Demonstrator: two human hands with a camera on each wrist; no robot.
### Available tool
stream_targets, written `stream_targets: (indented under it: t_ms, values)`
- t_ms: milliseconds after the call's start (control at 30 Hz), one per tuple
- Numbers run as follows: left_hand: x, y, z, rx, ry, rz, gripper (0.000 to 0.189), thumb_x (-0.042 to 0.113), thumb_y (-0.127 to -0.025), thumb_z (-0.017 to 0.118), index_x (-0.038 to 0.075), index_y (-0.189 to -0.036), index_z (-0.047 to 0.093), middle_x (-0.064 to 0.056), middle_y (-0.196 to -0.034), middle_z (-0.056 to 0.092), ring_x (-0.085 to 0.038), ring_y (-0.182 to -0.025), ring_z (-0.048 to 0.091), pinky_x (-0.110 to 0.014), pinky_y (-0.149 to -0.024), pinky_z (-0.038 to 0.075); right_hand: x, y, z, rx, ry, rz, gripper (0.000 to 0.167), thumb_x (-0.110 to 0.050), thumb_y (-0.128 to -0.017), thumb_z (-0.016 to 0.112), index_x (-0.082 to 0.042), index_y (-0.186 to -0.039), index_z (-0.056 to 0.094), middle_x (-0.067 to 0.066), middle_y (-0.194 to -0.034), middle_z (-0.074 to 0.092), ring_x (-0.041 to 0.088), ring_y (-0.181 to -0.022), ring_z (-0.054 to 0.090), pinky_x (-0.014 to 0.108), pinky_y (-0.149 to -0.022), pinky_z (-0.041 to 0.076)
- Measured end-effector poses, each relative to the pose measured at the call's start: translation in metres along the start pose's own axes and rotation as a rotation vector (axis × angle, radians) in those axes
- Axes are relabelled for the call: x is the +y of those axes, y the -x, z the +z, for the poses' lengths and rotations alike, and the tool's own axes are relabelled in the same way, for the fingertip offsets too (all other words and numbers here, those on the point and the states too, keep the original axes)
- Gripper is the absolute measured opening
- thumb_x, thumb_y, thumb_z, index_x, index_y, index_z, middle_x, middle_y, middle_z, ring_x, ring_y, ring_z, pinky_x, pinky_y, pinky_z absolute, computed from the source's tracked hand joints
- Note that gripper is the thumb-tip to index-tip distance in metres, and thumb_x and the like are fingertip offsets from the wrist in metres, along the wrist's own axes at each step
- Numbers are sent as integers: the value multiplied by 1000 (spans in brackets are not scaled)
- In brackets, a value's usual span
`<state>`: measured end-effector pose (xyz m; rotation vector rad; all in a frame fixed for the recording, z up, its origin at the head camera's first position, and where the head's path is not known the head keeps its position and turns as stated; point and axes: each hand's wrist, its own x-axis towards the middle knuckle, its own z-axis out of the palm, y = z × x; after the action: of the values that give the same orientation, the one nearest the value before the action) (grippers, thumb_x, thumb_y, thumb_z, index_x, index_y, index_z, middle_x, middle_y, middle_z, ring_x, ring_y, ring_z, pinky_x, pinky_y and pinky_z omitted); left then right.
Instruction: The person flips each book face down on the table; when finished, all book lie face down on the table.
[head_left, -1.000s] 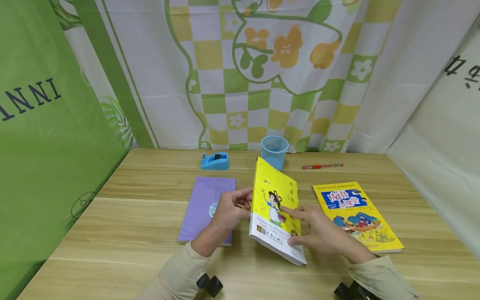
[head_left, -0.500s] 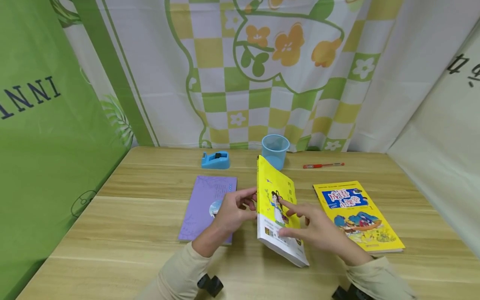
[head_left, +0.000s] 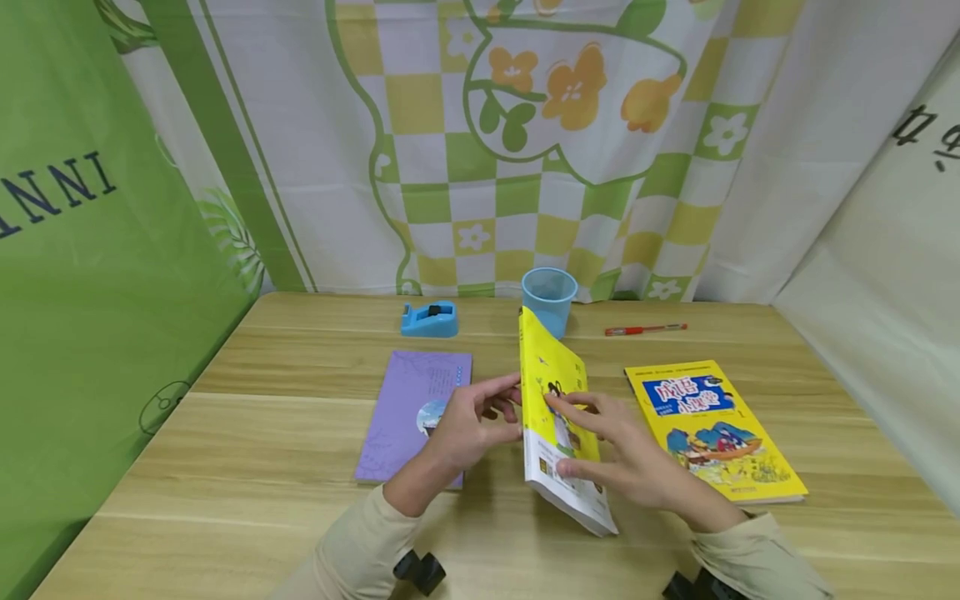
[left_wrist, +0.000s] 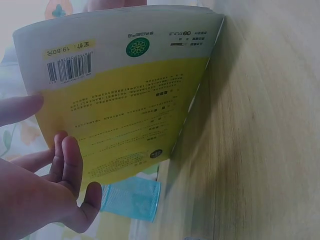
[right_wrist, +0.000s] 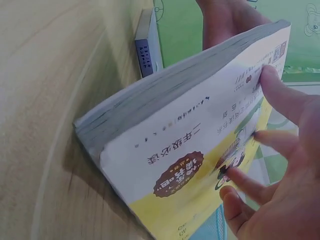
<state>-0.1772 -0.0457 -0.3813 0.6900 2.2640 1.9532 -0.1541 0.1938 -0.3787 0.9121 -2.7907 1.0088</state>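
A thick paperback book (head_left: 551,417) with a yellow and white cover stands tilted between my hands, spine raised toward the left and opposite edge low over the table. My left hand (head_left: 465,425) holds it at the spine, thumb and forefinger at the edge and the other fingers bent by the back cover. That back cover, with a barcode (left_wrist: 70,68), shows in the left wrist view. My right hand (head_left: 637,458) rests spread fingertips and thumb on the front cover. A purple book (head_left: 401,417) lies partly behind my left hand; another yellow book (head_left: 716,433) lies at right.
On the wooden table (head_left: 247,467), a blue tape dispenser (head_left: 431,319) stands at the back left. A light blue mesh cup (head_left: 550,293) stands behind the held book. A red pen (head_left: 645,330) lies at the back right. A patterned curtain (head_left: 450,167) hangs behind.
The held book has turned more upright and edge-on, its spine moving right so that less of the front cover shows. Both hands move with it; the right fingertips shift left across the cover.
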Motion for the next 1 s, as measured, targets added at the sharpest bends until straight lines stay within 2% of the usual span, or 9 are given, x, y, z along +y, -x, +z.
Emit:
stream_targets:
  t_ms: [200, 467, 733, 1000]
  values:
    - [1, 1, 1, -24, 0, 26, 62, -3, -80, 70, -9, -139, 53, -28, -114, 66, -17, -87, 62, -29, -81, 48, -1, 1, -1, 2, -54, -56, 74, -30, -88, 78, -23, -153, 45, 12, -150, 47, 41, -132, 44, 58, -97, 41]
    - [4, 2, 2, -42, -9, 90, 63, -1, -83, 70, -9, -142, 51, -27, -116, 65, -22, -91, 64, -43, -87, 49, -3, 3, -2, 19, -99, -85, 75, -27, -87, 78, -24, -154, 43, 8, -151, 47, 37, -133, 46, 63, -99, 41]
    - [7, 2, 2, -48, -29, 139, 62, 1, -85, 72, -9, -143, 49, -26, -115, 65, -24, -92, 64, -30, -86, 48, -6, 3, -1, 42, -87, -77, 76, -27, -87, 78, -26, -154, 43, 7, -151, 49, 37, -134, 45, 65, -99, 41]
    - [12, 4, 4, -49, -49, 126, 63, 6, -87, 72, -3, -145, 49, -23, -117, 64, -22, -94, 64, -32, -87, 45, -5, 4, 2, 90, -86, -107, 80, -21, -85, 81, -23, -155, 42, 7, -151, 50, 34, -134, 46, 65, -100, 41]
